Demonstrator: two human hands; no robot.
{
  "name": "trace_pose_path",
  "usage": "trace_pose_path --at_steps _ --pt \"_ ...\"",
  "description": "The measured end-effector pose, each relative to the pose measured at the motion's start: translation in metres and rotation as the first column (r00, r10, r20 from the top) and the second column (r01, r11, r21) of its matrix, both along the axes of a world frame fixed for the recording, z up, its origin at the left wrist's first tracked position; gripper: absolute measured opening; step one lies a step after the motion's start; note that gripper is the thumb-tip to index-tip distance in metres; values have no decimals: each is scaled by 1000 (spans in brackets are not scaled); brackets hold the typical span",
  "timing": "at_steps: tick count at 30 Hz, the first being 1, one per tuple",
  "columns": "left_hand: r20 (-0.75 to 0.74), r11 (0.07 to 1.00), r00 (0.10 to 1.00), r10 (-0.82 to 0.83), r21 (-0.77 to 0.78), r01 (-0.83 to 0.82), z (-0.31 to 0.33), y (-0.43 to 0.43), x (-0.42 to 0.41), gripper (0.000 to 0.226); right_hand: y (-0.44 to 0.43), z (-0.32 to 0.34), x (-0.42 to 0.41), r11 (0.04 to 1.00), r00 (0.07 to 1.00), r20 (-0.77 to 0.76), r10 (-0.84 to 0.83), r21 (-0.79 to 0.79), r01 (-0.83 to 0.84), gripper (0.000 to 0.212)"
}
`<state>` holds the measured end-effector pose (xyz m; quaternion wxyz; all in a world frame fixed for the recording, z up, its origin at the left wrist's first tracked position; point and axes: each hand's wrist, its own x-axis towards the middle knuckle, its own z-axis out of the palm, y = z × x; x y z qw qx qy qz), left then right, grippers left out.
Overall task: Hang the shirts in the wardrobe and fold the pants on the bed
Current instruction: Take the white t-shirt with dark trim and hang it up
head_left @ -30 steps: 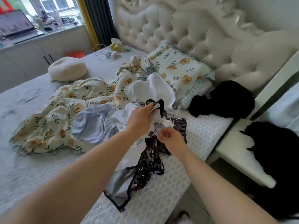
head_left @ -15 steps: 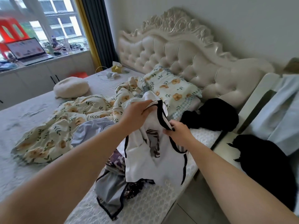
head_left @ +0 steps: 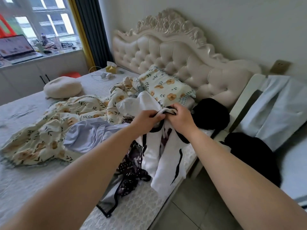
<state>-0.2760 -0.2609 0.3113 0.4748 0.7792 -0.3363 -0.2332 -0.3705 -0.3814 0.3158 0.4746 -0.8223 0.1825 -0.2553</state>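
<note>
Head cam: L hand (head_left: 146, 119) & R hand (head_left: 180, 121), close together, both pinch the neck trim of the white shirt (head_left: 159, 151). It is held up over the bed (head_left: 141, 205) edge so the body hangs straight, prob. to ready it for a hanger.

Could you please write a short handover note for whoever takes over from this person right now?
The left hand and right hand both grip the top edge of the white black-trimmed garment, held up over the bed.
On the bed: a pale blue shirt, a dark patterned garment, a black garment by the headboard.
Done: nothing hung or folded in view.
Left: hang the shirts, fold the pants; the wardrobe is out of view.
</note>
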Motion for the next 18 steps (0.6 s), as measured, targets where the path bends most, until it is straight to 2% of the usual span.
trace_pose_path --at_steps 2,4,6,8,10,12,15,18 --pt "59 1000 998 -27 -14 28 2 -3 -6 42 -6 1 -19 1000 999 -45 -7 -14 7 14" --pt "90 999 995 -41 -32 44 6 -6 -13 44 -12 -1 -39 999 980 -196 22 -23 -27 19" --pt "110 997 992 -60 -46 66 13 -9 -19 44 -13 -9 -60 997 908 -415 58 -20 -72 15" --pt "114 988 988 -108 -94 119 23 -11 -28 42 -10 -20 -83 996 868 -494 50 86 -9 10" --pt "127 975 981 -144 -152 163 31 -11 -35 38 -5 -25 -106 957 908 -418 -29 249 146 15" --pt "165 965 969 -182 -161 209 35 -8 -36 31 0 -20 -129 875 947 -280 -159 404 266 15" --pt "283 935 903 -323 -52 351 32 -2 -37 28 11 -2 -159 759 943 -115 -312 568 320 13" --pt "347 913 854 -388 16 408 29 1 -46 25 26 18 -188 714 916 -14 -402 621 323 21"
